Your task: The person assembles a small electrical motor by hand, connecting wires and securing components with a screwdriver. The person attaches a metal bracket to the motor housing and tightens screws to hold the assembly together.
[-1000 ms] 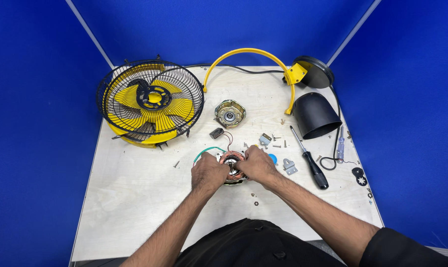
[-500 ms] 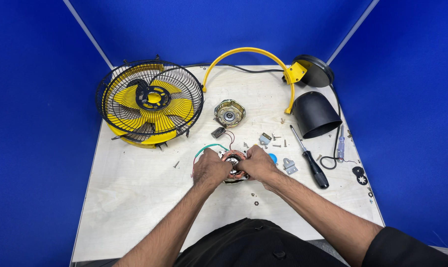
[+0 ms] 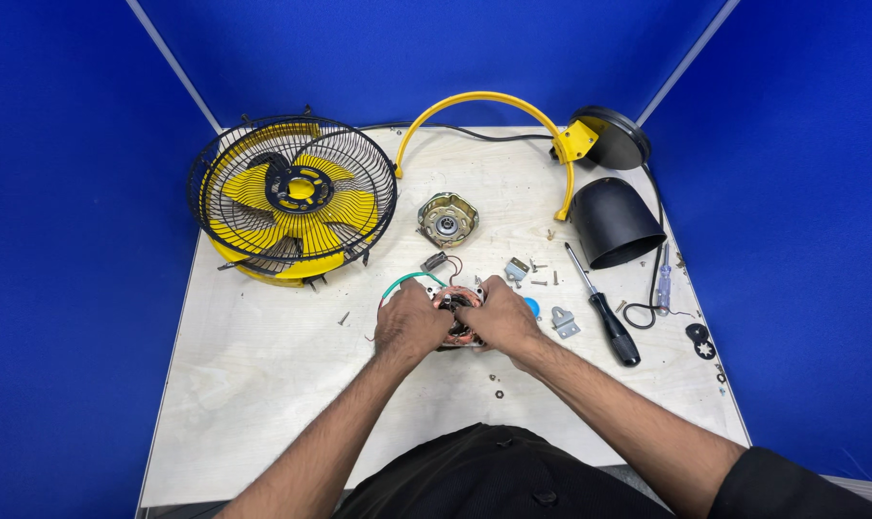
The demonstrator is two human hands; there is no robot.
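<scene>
Both hands meet near the middle of the worktop (image 3: 263,404) over a small motor (image 3: 458,317) with copper windings. The left hand (image 3: 410,325) grips the motor's left side and the right hand (image 3: 499,315) its right side, with fingers of both hands curled around it, so that only the middle of the windings shows between them. The motor rests on or just above the worktop; which, I cannot tell. Red and green wires (image 3: 404,280) loop out from it on the far left side, toward a small capacitor (image 3: 434,260).

Far left of the hands stands a black fan cage (image 3: 292,197) with yellow blades inside, tilted on the worktop. Directly beyond the hands lies a round metal motor cover (image 3: 448,218). A yellow arched bracket (image 3: 484,120) stands at the far edge, joined on its right to a black round base (image 3: 614,139). Just near of that lies a black cone-shaped housing (image 3: 612,223) on its side. To the right of the hands lie a screwdriver (image 3: 604,309) with a black handle, a small metal bracket (image 3: 564,323), a blue round part (image 3: 531,307) partly hidden by the right hand, and scattered screws (image 3: 542,282). A tester pen (image 3: 663,281) and a black cord (image 3: 652,288) lie further right.
</scene>
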